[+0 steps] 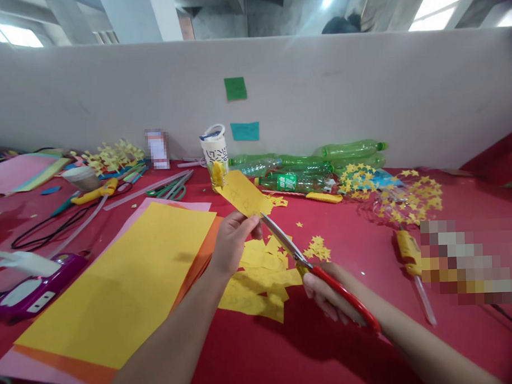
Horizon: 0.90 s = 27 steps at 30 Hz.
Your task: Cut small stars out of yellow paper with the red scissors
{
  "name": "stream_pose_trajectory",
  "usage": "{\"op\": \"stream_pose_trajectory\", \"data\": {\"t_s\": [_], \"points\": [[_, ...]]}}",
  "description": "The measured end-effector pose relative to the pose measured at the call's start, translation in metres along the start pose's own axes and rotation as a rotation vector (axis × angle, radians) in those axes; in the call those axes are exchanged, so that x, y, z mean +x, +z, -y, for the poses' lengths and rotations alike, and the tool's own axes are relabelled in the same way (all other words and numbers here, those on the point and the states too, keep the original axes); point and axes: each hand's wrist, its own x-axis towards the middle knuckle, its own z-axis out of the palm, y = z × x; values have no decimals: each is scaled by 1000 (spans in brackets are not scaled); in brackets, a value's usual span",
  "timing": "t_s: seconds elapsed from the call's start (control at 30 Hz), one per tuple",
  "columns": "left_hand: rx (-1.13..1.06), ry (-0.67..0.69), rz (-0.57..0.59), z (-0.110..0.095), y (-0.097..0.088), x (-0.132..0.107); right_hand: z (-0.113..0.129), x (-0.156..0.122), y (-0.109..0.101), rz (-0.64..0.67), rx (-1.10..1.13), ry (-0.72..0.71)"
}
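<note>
Pinched in my left hand [235, 240] is a strip of yellow paper [244, 195] with faint star outlines drawn on it. My right hand [335, 293] grips red-handled scissors [285, 241], whose blade tips meet the strip's lower edge beside my left fingertips. Below the hands lie yellow paper scraps [259, 295] with pieces cut out of them. A small heap of cut yellow stars [318, 248] rests just beyond the scissors, and one loose star [299, 224] lies apart from it.
At the left, yellow sheets [128, 269] cover orange and pink ones. A purple power strip [41, 289] sits at the far left. Green plastic bottles [297, 182] line the back near a white cup [215, 151]. Star decorations [411, 198] and a yellow glue gun [409, 251] occupy the right.
</note>
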Motion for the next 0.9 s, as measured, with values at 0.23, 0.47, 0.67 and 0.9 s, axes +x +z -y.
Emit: {"op": "stream_pose_trajectory", "data": {"t_s": [0.23, 0.47, 0.67, 0.9], "points": [[-5, -31, 13, 1, -2, 1, 0, 0, -2, 13, -7, -9], [-17, -36, 29, 1, -4, 2, -1, 2, -1, -13, -9, 18], [-6, -53, 16, -1, -3, 2, 2, 1, 1, -54, -15, 74], [-9, -58, 9, -1, -3, 2, 5, 0, 1, -68, -19, 56]]}}
